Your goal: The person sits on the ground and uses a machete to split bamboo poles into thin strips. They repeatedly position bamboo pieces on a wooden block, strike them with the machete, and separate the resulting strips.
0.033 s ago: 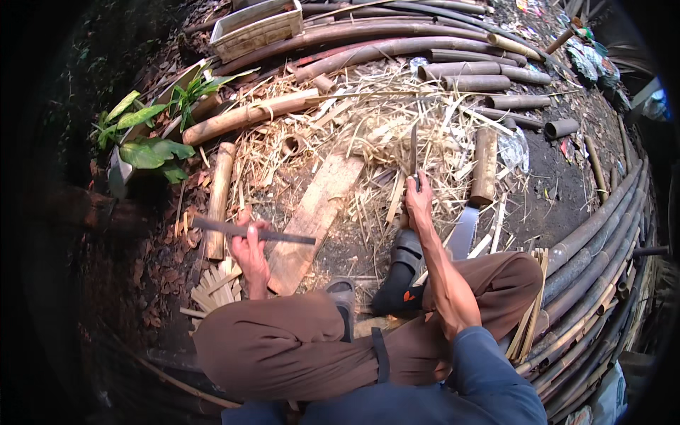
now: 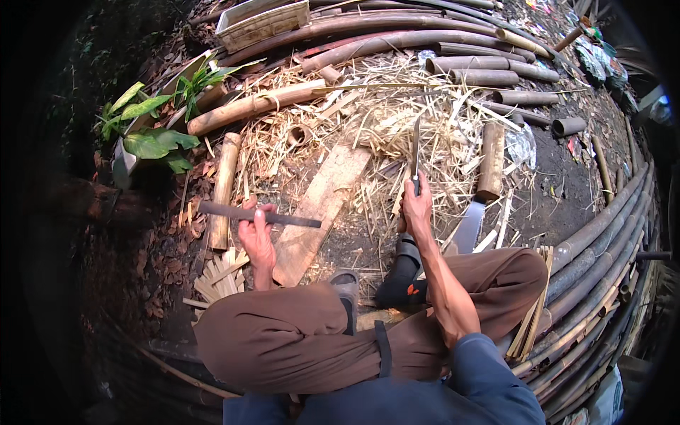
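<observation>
My left hand (image 2: 258, 239) is closed around a flat, dark brown bamboo strip (image 2: 294, 221), held nearly level above my left knee. The strip's right end reaches over a pale wooden plank (image 2: 322, 211) lying on the ground. In my right hand (image 2: 418, 205) is a knife (image 2: 416, 150) by its black handle, blade pointing away from me. The blade stands apart from the strip, over a heap of pale bamboo shavings (image 2: 386, 131). Below my left hand, a fan of split bamboo slats (image 2: 221, 282) lies beside my knee.
A saw blade (image 2: 469, 227) lies right of my foot, near a short bamboo piece (image 2: 490, 159). Long bamboo poles (image 2: 595, 234) curve along the right. Cut bamboo tubes (image 2: 485, 76) and a pale crate (image 2: 262, 27) are at the back. A leafy plant (image 2: 152, 142) grows at left.
The whole view has shifted slightly, the ground things moving a little right and up. Both hands keep their hold on the bamboo strip and the knife.
</observation>
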`<control>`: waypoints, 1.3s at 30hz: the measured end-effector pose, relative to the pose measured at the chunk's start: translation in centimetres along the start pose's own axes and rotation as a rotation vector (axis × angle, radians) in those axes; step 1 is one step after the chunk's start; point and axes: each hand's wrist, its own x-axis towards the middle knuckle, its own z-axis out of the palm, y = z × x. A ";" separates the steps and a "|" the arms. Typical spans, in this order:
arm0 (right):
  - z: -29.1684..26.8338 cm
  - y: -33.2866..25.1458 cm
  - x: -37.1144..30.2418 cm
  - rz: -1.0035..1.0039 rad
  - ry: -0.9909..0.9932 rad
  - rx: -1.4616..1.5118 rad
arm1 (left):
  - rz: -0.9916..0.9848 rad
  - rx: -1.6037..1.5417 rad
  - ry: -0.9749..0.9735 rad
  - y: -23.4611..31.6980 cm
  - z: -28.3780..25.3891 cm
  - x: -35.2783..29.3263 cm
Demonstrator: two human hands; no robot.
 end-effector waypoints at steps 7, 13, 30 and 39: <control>0.4 1.0 -13.7 -0.003 -0.219 -0.466 | -0.006 0.175 -0.105 -1.3 3.4 3.5; 2.9 -2.8 -15.1 -0.054 -0.385 -0.272 | 0.290 -0.031 0.087 2.5 4.3 6.1; 7.1 0.3 -14.4 0.101 -0.528 -0.446 | 0.417 -0.109 0.233 0.7 6.8 3.6; 7.2 0.0 -14.7 -0.011 -0.537 -0.189 | 0.227 -0.404 0.150 2.9 9.3 4.3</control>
